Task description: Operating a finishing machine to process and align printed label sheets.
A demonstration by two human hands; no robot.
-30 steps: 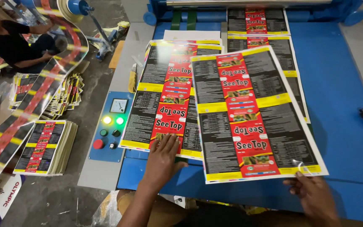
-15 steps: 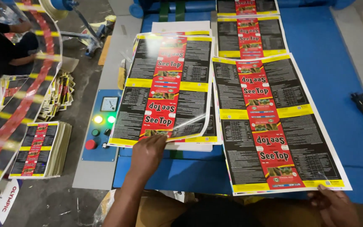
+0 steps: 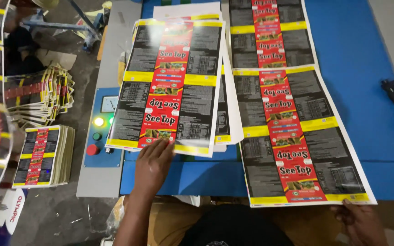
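Left of the left hand, a control panel (image 3: 102, 132) with lit buttons sits at the bench (image 3: 370, 114) edge; further left, a stack of printed sheets (image 3: 42, 157) lies on the floor. The left hand (image 3: 153, 166) rests open, fingers flat on the near edge of the left printed sheet (image 3: 172, 86), whose long axis runs straight away from it. The right printed sheet (image 3: 297, 136) lies alongside, slightly skewed; the right hand (image 3: 359, 221) pinches its near right corner.
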